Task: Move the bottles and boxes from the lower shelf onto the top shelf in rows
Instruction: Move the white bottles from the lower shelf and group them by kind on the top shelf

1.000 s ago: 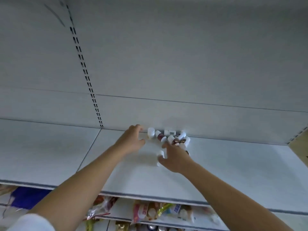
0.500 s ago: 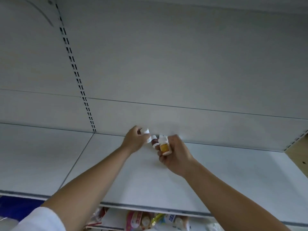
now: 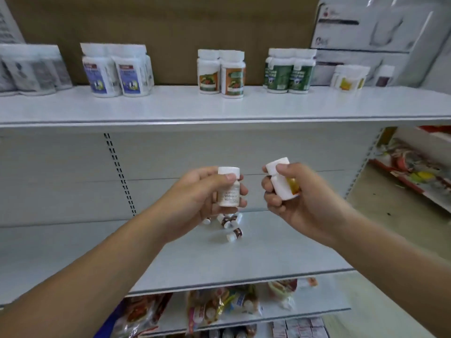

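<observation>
Head view, left to right. Top white metal shelf point(image 3: 170, 108): blurred grey packets point(image 3: 31, 69) far left, then white plastic bottles with blue labels point(image 3: 117, 74), a pair of white bottles with orange-green labels point(image 3: 220, 74), a group of white bottles with dark green labels point(image 3: 289, 71), small white bottles with yellow labels point(image 3: 349, 78), and one small bottle with a dark label point(image 3: 384, 76) far right. All are upright, grouped by kind, with gaps between groups.

In mid-air in front of the lower white shelf point(image 3: 219, 259), my left hand point(image 3: 192, 198) grips a small white-capped plastic bottle with a pale printed label point(image 3: 229, 189). It's upright, fingers curled round the body, thumb just under the cap. Below and between the hands, loose small white-capped bottles with brown labels point(image 3: 230, 220) lie on their sides at the back of the lower shelf, one a little nearer me. My right hand point(image 3: 305, 206) grips a small white plastic bottle with a yellow label point(image 3: 283, 181). It's tilted left, thumb across the shoulder, fingers wrapped round the body.

Handling, my read: light, rigid plastic with smooth sides, so a bit slippery but it won't crush. The narrow base means it tips easily, and the ones lying down will likely roll. Take them by the body below the cap, not by the cap alone. The yellow-label one likely goes with its match far right up top. Set it flat and let go only once it stands.
</observation>
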The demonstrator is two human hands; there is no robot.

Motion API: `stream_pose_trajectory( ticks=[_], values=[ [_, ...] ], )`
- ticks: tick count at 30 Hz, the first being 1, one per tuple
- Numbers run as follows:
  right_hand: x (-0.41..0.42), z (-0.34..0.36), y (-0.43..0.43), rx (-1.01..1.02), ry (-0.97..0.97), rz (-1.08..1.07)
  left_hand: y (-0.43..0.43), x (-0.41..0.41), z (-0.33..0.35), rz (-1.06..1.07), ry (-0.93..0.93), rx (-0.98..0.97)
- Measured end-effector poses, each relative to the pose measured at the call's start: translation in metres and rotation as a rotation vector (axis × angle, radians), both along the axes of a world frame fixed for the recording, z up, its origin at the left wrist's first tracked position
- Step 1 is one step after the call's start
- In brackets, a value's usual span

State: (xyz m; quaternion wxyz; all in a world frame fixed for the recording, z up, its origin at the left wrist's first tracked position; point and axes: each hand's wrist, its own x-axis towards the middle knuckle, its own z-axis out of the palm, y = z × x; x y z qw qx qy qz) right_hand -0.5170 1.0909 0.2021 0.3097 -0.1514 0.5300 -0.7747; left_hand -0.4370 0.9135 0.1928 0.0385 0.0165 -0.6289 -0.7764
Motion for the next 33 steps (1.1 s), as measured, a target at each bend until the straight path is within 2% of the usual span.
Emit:
stream_pose_trajectory(
  ticks=[7, 11, 16, 20, 23, 27, 30, 33],
  values=[
    [-0.001, 0.072, 0.073, -0.058, 0.226, -0.143, 0.065, -0.003, 0.071, -0.032, 0.055, -0.052],
    [-0.044, 0.1, 0.114, -0.078, 0.331, -0.178, 0.1, -0.029, 0.104, -0.033, 0.193, -0.159],
    [-0.129, 0.131, 0.154, 0.063, 0.583, -0.331, 0.124, -0.096, 0.143, 0.002, 0.343, -0.532],
    [-0.211, 0.151, 0.183, 0.297, 0.802, -0.267, 0.145, -0.172, 0.166, 0.112, 0.249, -0.693],
    [-0.275, 0.163, 0.182, 0.53, 0.869, -0.226, 0.158, -0.23, 0.171, 0.214, 0.183, -0.801],
    [-0.335, 0.171, 0.164, 0.834, 0.982, -0.121, 0.17, -0.29, 0.173, 0.246, 0.131, -0.94],
    [-0.359, 0.162, 0.154, 0.892, 1.013, -0.086, 0.175, -0.315, 0.169, 0.27, 0.121, -1.002],
    [-0.37, 0.145, 0.152, 0.847, 1.079, -0.124, 0.176, -0.325, 0.156, 0.278, 0.115, -1.041]
  ],
)
